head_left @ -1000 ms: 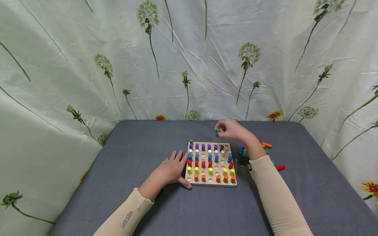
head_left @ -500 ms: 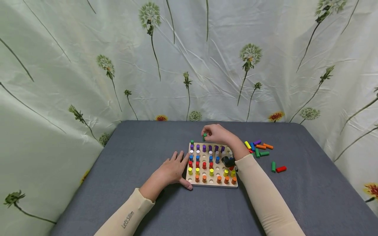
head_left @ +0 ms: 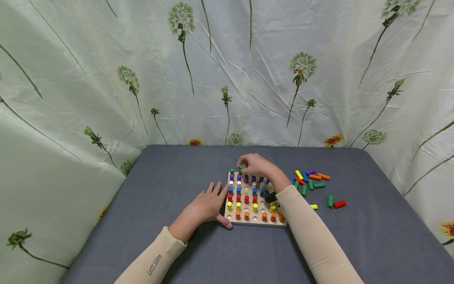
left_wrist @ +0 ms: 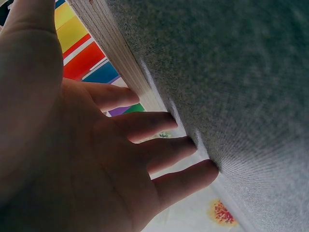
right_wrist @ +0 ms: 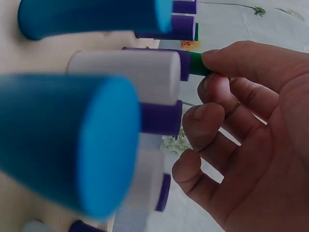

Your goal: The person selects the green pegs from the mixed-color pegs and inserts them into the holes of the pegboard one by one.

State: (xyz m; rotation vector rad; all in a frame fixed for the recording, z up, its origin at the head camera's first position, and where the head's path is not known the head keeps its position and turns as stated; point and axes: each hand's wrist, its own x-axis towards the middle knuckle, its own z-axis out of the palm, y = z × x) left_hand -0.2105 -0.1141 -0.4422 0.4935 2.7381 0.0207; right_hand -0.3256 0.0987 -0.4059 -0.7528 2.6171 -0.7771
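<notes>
A wooden pegboard (head_left: 253, 224) lies on the table with rows of upright pegs in orange, yellow, red, blue, white and purple. My left hand (head_left: 205, 206) rests flat with spread fingers along its left side; in the left wrist view the fingertips lie right by the wooden edge (left_wrist: 116, 43). At the board's far edge my right hand (head_left: 258, 165) pinches a green peg (right_wrist: 197, 64) between thumb and index finger, upright over the back row. One green peg (head_left: 232, 171) stands in the far left corner. White (right_wrist: 130, 75) and purple pegs partly hide the held peg's lower end.
Right of the board lie several loose pegs, among them green (head_left: 311, 184), orange (head_left: 323, 176), purple (head_left: 310, 172) and yellow (head_left: 299, 174) ones. A green peg (head_left: 330, 201) and a red peg (head_left: 339, 204) lie farther right. A flowered curtain (head_left: 255, 86) hangs behind the grey table (head_left: 170, 169).
My right hand has carried the green peg leftward and down to the board's back row, beside the corner green peg. The loose pegs have come into fuller view. My left hand stays put.
</notes>
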